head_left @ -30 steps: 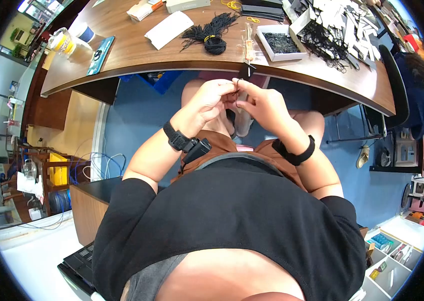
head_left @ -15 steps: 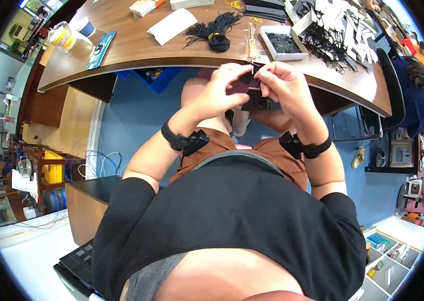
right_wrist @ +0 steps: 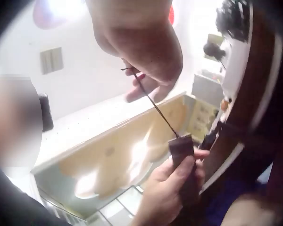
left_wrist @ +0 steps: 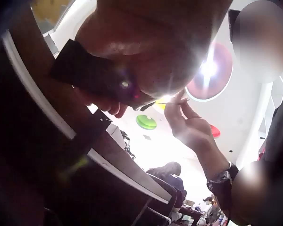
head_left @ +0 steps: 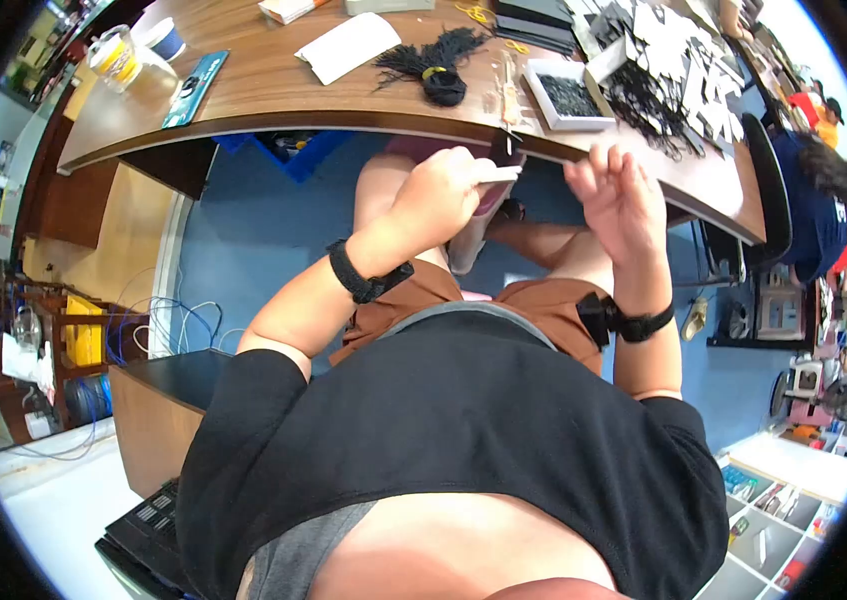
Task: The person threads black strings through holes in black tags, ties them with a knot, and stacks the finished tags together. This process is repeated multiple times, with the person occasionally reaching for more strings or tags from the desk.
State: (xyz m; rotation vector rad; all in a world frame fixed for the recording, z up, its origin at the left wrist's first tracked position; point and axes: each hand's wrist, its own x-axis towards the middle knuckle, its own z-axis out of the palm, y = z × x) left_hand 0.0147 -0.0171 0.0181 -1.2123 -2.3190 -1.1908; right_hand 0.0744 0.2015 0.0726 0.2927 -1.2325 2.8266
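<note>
My left hand [head_left: 438, 200] grips a small flat card, seen edge-on as a pale strip [head_left: 499, 174] in the head view and as a dark card [right_wrist: 181, 147] under the thumb in the right wrist view. From the card's top end a thin dark cord [right_wrist: 154, 104] stretches to my right hand [right_wrist: 137, 47], which pinches it near its end. The left wrist view has the right hand [left_wrist: 191, 125] raised, fingers bent, at the cord. Another dark piece [head_left: 505, 148] lies at the table's front edge.
On the table [head_left: 273, 95] are a bundle of black cords [head_left: 443, 85], a white box of small dark pieces [head_left: 571, 97], a white sheet [head_left: 348, 48], a heap of tags [head_left: 678, 75], a blue packet [head_left: 195, 90] and cups. A blue bin [head_left: 293, 150] stands below.
The hands have moved apart, the right one going right and away from the card. The left fingers, spread before, are now curled round the card, with the cord drawn out between the hands.
</note>
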